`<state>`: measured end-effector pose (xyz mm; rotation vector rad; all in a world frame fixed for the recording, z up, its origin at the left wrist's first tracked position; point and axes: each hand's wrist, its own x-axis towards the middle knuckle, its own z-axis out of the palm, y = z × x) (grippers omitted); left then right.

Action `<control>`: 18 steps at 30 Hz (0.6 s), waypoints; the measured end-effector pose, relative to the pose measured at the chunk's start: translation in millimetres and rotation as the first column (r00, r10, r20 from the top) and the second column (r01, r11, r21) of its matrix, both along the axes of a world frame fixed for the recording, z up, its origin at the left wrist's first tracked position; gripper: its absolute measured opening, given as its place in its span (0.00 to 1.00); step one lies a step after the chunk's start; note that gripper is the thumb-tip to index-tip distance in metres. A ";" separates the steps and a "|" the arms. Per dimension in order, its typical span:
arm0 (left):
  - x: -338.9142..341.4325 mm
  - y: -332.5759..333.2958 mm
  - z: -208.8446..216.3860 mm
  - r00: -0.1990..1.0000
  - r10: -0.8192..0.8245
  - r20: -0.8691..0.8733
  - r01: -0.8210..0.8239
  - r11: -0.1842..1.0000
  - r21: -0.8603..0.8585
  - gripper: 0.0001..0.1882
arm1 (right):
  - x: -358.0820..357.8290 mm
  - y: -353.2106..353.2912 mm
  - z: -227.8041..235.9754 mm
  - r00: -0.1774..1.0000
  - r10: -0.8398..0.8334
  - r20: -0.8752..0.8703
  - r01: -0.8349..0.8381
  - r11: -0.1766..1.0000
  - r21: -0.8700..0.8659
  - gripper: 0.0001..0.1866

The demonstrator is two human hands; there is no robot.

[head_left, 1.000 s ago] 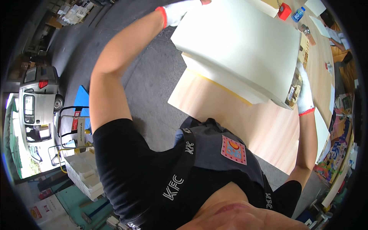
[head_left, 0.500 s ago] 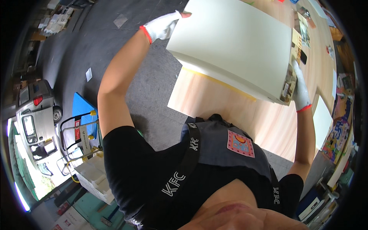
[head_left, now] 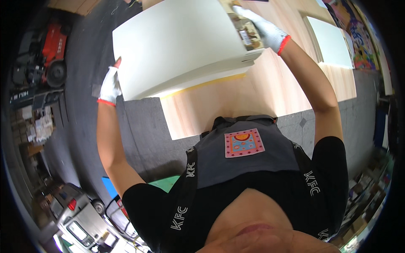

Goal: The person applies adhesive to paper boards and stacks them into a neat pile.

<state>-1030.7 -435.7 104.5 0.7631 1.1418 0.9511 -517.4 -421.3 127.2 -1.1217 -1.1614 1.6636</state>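
A stack of large white sheets (head_left: 177,42) lies over the wooden table and juts past its left edge. Its lower layers fan out slightly at the near side, above a thin yellow edge (head_left: 202,86). My left hand (head_left: 110,87), in a white knit glove with a red cuff, grips the stack's left edge, thumb on top and fingers hidden below. At the opposite edge, my gloved right hand (head_left: 265,33) holds the side of the stack beside a brown-and-cream printed piece (head_left: 246,33). The right fingertips are partly hidden.
The pale wood-grain table (head_left: 211,105) extends in front of me. Another white stack (head_left: 329,40) rests at its right. On the dark floor at left stand a red forklift (head_left: 55,46) and, farther back, a silver van (head_left: 80,219).
My view has swung round, so the table and stack sit farther left in it. Both hands stay at the stack's opposite edges. The forklift has come into view.
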 end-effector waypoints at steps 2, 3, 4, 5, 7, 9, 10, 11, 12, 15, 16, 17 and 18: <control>-3.3 4.6 -2.8 1.000 0.014 -0.016 -0.015 0.998 -0.054 0.29 | -1.4 -4.6 -8.4 0.977 -0.062 -0.206 0.006 0.966 -0.260 0.30; -3.5 5.5 -3.2 0.999 0.036 -0.037 -0.038 0.997 -0.065 0.29 | -2.7 -8.0 -13.6 0.974 -0.072 -0.214 0.011 0.962 -0.272 0.30; -2.8 5.8 -2.7 0.996 0.060 -0.060 -0.064 0.995 -0.077 0.29 | -2.5 -9.1 -16.8 0.978 -0.042 -0.203 -0.012 0.965 -0.260 0.35; -1.3 5.7 -1.2 0.995 0.058 -0.078 -0.063 0.996 -0.069 0.29 | -2.6 -11.3 -19.6 0.976 -0.026 -0.215 -0.023 0.975 -0.221 0.35; 4.0 3.5 3.1 0.996 0.052 -0.072 -0.056 0.997 -0.048 0.29 | -3.3 -14.5 -21.3 0.969 -0.012 -0.248 -0.035 0.982 -0.184 0.35; 11.2 0.9 8.6 0.989 0.072 -0.126 -0.078 0.996 -0.043 0.29 | -4.1 -17.2 -19.6 0.989 -0.069 -0.134 0.043 0.981 -0.189 0.38; 15.0 0.9 11.5 0.992 0.074 -0.099 -0.077 0.997 -0.025 0.29 | -4.3 -18.1 -18.3 0.991 -0.102 -0.086 0.086 0.982 -0.170 0.39; 18.1 0.3 13.8 0.989 0.077 -0.125 -0.081 0.996 -0.026 0.29 | -3.8 -19.5 -17.3 0.992 -0.121 -0.046 0.112 0.980 -0.166 0.39; 20.8 0.0 15.6 0.990 0.073 -0.119 -0.076 0.997 -0.016 0.29 | -1.8 -19.6 -16.3 0.992 -0.123 0.025 0.125 0.978 -0.165 0.43; 24.1 0.3 16.5 0.995 0.033 -0.096 -0.037 0.999 -0.039 0.29 | 4.4 -17.0 -19.8 0.957 -0.131 0.258 0.165 0.979 -0.116 0.45; 23.9 -0.3 15.2 0.996 0.020 -0.083 -0.024 0.999 -0.047 0.28 | 8.0 -15.6 -22.0 0.931 -0.144 0.337 0.162 0.986 -0.025 0.44; 22.4 -0.8 14.5 0.997 -0.002 -0.079 0.003 1.000 0.012 0.27 | 10.3 -14.5 -23.9 0.906 -0.128 0.404 0.113 0.992 0.062 0.43; 21.5 -1.8 13.2 0.993 0.025 -0.112 -0.027 1.000 -0.013 0.26 | 10.5 -11.4 -25.2 0.953 -0.107 0.282 0.107 0.994 0.016 0.42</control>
